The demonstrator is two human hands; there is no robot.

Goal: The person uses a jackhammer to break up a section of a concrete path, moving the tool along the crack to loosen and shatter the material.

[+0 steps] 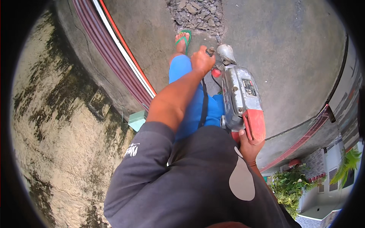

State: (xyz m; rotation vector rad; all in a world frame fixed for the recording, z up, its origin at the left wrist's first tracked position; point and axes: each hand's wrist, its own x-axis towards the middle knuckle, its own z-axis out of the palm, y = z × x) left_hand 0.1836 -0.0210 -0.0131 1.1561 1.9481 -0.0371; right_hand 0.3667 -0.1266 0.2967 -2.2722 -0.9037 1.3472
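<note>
I hold a demolition hammer (232, 89) with a grey metal body and a red rear end, tilted with its front pointing away from me. My left hand (202, 60) is wrapped around its dark side handle (210, 51) near the front. At the rear, my right hand (249, 149) grips under the red handle (255, 125); some of its fingers are hidden. A pale cone-shaped guard (226, 53) covers the front end. From it a short chisel (218, 38) reaches the near edge of a patch of broken concrete (197, 17).
My foot in a green flip-flop (183, 40) stands just short of the rubble. Maroon, white and orange pipes (114, 49) run along the left beside a stained wall (57, 125). A pale green box (137, 120) sits by them. Plants (291, 186) grow at the lower right.
</note>
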